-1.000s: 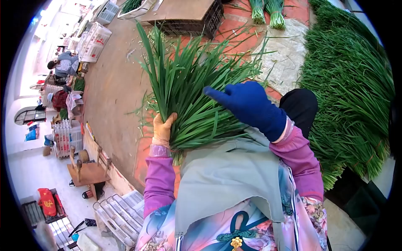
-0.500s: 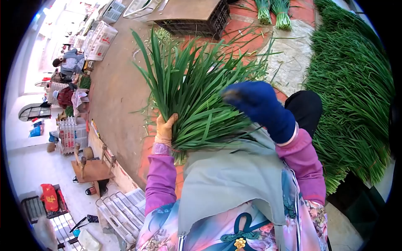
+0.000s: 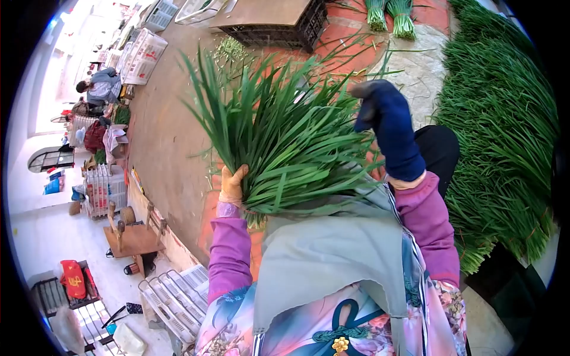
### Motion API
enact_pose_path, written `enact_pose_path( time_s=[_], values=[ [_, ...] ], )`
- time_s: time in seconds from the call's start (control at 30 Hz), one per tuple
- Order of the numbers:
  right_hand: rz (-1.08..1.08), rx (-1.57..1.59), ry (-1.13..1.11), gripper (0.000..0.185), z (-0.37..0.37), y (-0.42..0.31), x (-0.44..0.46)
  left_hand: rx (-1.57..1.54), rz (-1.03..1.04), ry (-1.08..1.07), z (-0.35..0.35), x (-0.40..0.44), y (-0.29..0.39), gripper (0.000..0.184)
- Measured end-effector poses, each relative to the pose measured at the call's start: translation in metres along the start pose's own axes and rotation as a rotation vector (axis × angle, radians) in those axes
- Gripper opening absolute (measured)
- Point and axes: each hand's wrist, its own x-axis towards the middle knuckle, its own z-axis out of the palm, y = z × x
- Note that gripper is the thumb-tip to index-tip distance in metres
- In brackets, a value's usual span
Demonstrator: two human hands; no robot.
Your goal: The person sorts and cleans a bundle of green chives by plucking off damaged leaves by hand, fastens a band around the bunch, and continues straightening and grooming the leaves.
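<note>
Clearly, the left hand (tan-gloved) clasps the green leaves; the right hand hovers unclenched, fingers bent.

grey apron, navy glove, purple sleeves

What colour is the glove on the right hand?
The glove on the right hand is dark blue, seen best in the current head view.

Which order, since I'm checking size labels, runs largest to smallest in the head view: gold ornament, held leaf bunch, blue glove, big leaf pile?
1. Big leaf pile
2. Held leaf bunch
3. Blue glove
4. Gold ornament
</note>
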Motion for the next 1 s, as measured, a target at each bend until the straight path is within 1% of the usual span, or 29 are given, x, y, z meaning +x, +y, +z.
enact_pose_path(
  time_s=[0.03, 0.07, 0.1, 0.17, 0.2, 0.23, 0.27, 0.3, 0.33, 0.37, 0.4, 0.43, 0.47, 0.5, 0.53, 0.57, 0.6, 0.63, 0.67, 0.7, 0.77, 0.8, 0.83, 0.9, 0.93, 0.97, 1.0],
  values=[
    [-0.015, 0.122, 0.076, 0.027, -0.010, 0.000, -0.001, -0.085, -0.018, -0.008, -0.003, 0.000, -0.004, 0.041],
    [0.001, 0.112, 0.121, 0.029, -0.024, 0.001, -0.001, -0.145, 0.022, 0.009, -0.003, -0.001, -0.009, 0.048],
    [0.019, 0.105, 0.166, 0.031, -0.037, 0.001, -0.002, -0.139, 0.021, 0.001, -0.011, 0.000, -0.018, 0.048],
    [0.012, 0.116, 0.220, 0.031, -0.048, 0.000, -0.008, -0.165, -0.053, 0.011, -0.030, 0.002, -0.031, 0.051],
    [-0.015, 0.017, 0.257, 0.034, -0.050, -0.001, -0.010, -0.221, -0.107, 0.087, -0.026, 0.000, -0.031, 0.048],
    [-0.040, -0.083, 0.294, 0.037, -0.053, -0.001, -0.012, -0.213, -0.109, 0.085, -0.033, 0.001, -0.038, 0.048],
    [-0.060, -0.081, 0.269, 0.033, -0.061, 0.002, -0.014, -0.255, -0.153, 0.111, -0.046, 0.005, -0.053, 0.047],
    [-0.057, -0.077, 0.274, 0.033, -0.060, 0.001, -0.017, -0.298, -0.199, 0.137, -0.049, 0.006, -0.058, 0.046],
    [-0.024, -0.068, 0.255, 0.030, -0.059, -0.003, -0.021, -0.313, -0.245, 0.195, -0.052, 0.007, -0.063, 0.045],
    [0.010, -0.059, 0.236, 0.028, -0.058, -0.009, -0.025, -0.309, -0.251, 0.195, -0.056, 0.005, -0.067, 0.045],
    [-0.001, -0.101, 0.174, 0.025, -0.054, -0.015, -0.025, -0.319, -0.285, 0.167, -0.052, 0.002, -0.057, 0.046],
    [-0.003, -0.101, 0.178, 0.025, -0.044, -0.021, -0.024, -0.330, -0.315, 0.136, -0.046, 0.002, -0.047, 0.047],
    [-0.077, -0.217, 0.183, 0.024, -0.030, -0.026, -0.022, -0.452, -0.392, 0.108, -0.040, 0.001, -0.041, 0.049],
    [-0.150, -0.333, 0.187, 0.024, -0.023, -0.028, -0.020, -0.451, -0.389, 0.102, -0.041, 0.003, -0.044, 0.049],
    [-0.220, -0.378, 0.124, 0.027, -0.025, -0.021, -0.014, -0.421, -0.384, 0.129, -0.046, 0.005, -0.050, 0.050],
    [-0.222, -0.377, 0.132, 0.027, -0.025, -0.022, -0.010, -0.389, -0.380, 0.153, -0.050, 0.006, -0.053, 0.050],
    [-0.231, -0.515, 0.059, 0.029, -0.024, -0.023, -0.006, -0.388, -0.333, 0.069, -0.051, 0.004, -0.051, 0.050],
    [-0.238, -0.655, -0.014, 0.031, -0.026, -0.025, -0.001, -0.387, -0.335, 0.058, -0.052, 0.003, -0.052, 0.050],
    [-0.326, -0.858, -0.059, 0.043, -0.036, -0.015, 0.008, -0.373, -0.360, 0.102, -0.053, 0.004, -0.055, 0.050],
    [-0.328, -0.864, -0.049, 0.043, -0.037, -0.015, 0.012, -0.373, -0.370, 0.122, -0.051, 0.004, -0.055, 0.050],
    [-0.547, -1.455, -0.124, 0.055, -0.029, -0.013, 0.021, -0.374, -0.389, 0.163, -0.048, 0.004, -0.056, 0.050],
    [-0.517, -1.539, -0.174, 0.064, -0.027, -0.008, 0.026, -0.410, -0.405, 0.122, -0.056, 0.005, -0.060, 0.050],
    [-0.568, -1.585, -0.182, 0.063, -0.026, 0.001, 0.033, -0.433, -0.410, 0.119, -0.055, 0.005, -0.059, 0.050],
    [-0.607, -1.603, -0.221, 0.044, -0.025, 0.010, 0.040, -0.477, -0.421, 0.113, -0.050, 0.005, -0.054, 0.051],
    [-0.610, -1.603, -0.221, 0.044, -0.027, 0.006, 0.044, -0.358, -0.348, 0.124, -0.045, 0.003, -0.048, 0.050],
    [-0.260, -1.273, -0.436, 0.033, -0.031, -0.003, 0.047, -0.239, -0.273, 0.136, -0.042, 0.004, -0.042, 0.050],
    [0.075, -0.916, -0.620, 0.022, -0.033, -0.009, 0.050, -0.246, -0.259, 0.087, -0.047, 0.006, -0.046, 0.048]
  ],
)
